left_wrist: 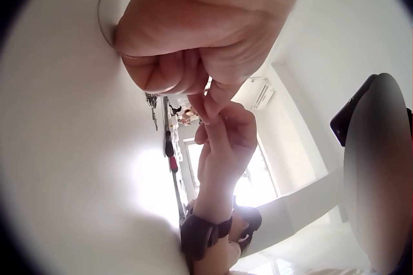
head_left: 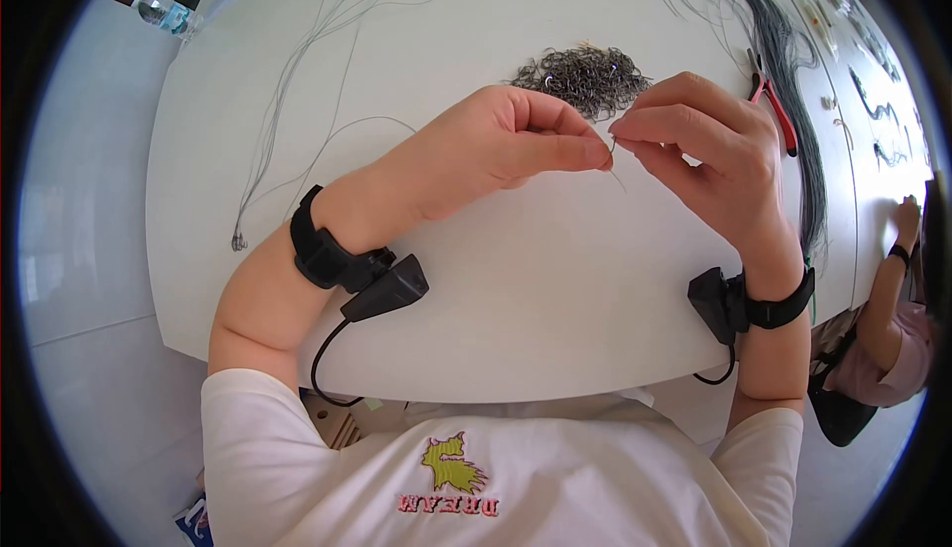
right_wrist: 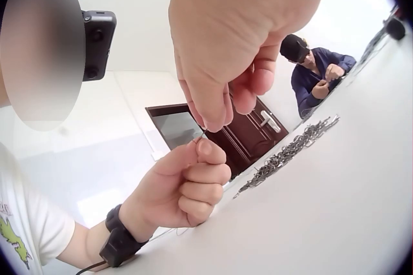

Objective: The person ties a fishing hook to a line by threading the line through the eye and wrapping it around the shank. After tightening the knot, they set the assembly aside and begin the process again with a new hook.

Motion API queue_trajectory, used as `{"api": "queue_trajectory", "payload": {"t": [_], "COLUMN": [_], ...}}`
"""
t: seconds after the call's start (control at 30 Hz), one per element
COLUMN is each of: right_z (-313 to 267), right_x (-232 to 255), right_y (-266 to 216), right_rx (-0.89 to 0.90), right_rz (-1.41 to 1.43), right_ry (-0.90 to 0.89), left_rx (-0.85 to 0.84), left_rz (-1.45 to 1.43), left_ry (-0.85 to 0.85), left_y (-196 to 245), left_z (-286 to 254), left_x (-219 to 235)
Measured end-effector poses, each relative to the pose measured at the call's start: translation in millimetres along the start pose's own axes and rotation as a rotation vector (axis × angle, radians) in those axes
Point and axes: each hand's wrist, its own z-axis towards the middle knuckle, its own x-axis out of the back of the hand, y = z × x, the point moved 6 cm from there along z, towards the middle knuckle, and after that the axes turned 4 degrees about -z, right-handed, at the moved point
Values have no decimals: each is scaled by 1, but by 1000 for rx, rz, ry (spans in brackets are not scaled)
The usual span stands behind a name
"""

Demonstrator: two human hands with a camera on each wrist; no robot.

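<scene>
My left hand (head_left: 496,140) pinches a thin fishing line between thumb and forefinger, its other fingers curled into the palm. A short tail of the line (head_left: 622,183) sticks out below the thumb tip. My right hand (head_left: 709,145) meets it fingertip to fingertip and pinches a small dark fish hook (right_wrist: 202,134), mostly hidden by the fingers. Just beyond the hands lies a heap of dark metal fish hooks (head_left: 585,79), also seen in the right wrist view. One strand curves across the table into the left palm, as the left wrist view shows.
Long loose lines (head_left: 297,81) lie on the left, their ends gathered at small hooks (head_left: 238,243). At right are a dark bundle of line (head_left: 793,81) and red-handled pliers (head_left: 778,116). A bottle (head_left: 164,13) stands far left. Another person's arm (head_left: 888,269) shows at right.
</scene>
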Motion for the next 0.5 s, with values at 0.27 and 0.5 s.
{"api": "queue_trajectory", "payload": {"t": [0.27, 0.5], "right_z": [-1, -1], "right_x": [1, -1], "right_y": [-4, -1], "right_rx": [71, -46], "right_rz": [-43, 43], "right_ry": [13, -18], "left_rx": [46, 77], "left_rz": [-160, -207], "left_ry": [-153, -160], "left_y": [-4, -4], "left_z": [1, 1], "left_x": [1, 2]}}
